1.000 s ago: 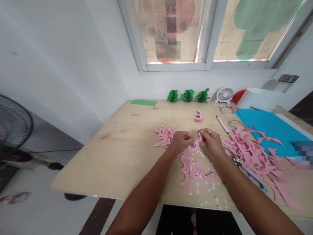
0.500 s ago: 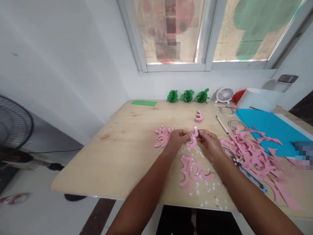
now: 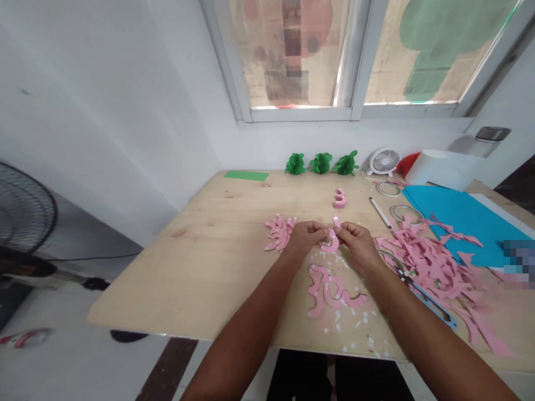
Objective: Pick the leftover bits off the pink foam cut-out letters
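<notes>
My left hand (image 3: pixel 304 236) and my right hand (image 3: pixel 355 244) meet over the middle of a wooden table (image 3: pixel 209 262). Both pinch a small curved pink foam piece (image 3: pixel 332 243) between their fingertips, a little above the tabletop. Just below the hands lie three curved pink cut-outs (image 3: pixel 330 292) among several white paper scraps (image 3: pixel 355 323). A pile of small pink pieces (image 3: pixel 279 233) lies just left of my left hand. A stacked pink piece (image 3: pixel 340 199) sits further back.
A heap of pink offcuts (image 3: pixel 430 264) with scissors (image 3: pixel 430 305) lies to the right, beside blue sheets (image 3: pixel 455 217). At the back stand three green paper trees (image 3: pixel 321 163), a small white fan (image 3: pixel 384 161), a pen (image 3: pixel 379 211) and a green card (image 3: pixel 246 175). A floor fan (image 3: pixel 23 217) stands at left.
Both hands have moved a little farther from me with the pink piece, which has been turned between the fingers. Nothing else on the table has shifted.
</notes>
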A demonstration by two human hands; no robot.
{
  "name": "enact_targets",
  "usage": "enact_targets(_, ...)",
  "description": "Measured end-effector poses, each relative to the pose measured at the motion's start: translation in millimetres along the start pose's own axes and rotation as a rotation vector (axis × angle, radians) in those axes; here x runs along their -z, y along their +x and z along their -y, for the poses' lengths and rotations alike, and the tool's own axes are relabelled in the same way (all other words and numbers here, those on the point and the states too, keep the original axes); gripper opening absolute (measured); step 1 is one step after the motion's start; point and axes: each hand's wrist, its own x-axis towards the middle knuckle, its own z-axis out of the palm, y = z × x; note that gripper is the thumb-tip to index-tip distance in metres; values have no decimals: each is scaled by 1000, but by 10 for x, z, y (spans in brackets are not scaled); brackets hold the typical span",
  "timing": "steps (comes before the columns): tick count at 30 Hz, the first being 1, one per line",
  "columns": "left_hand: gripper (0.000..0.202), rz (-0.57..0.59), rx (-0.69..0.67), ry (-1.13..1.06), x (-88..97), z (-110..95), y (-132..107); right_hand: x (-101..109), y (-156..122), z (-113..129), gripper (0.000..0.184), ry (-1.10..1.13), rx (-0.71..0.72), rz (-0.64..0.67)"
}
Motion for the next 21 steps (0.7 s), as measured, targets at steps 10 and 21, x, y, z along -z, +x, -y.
enact_targets(10, 22, 57, -35, 6, 12, 47, 24, 20, -2, 1, 24, 172, -104, 50)
enact_targets(21, 28, 147, -66, -45, 13, 1, 0, 15, -2, 3, 24, 225, -122, 52)
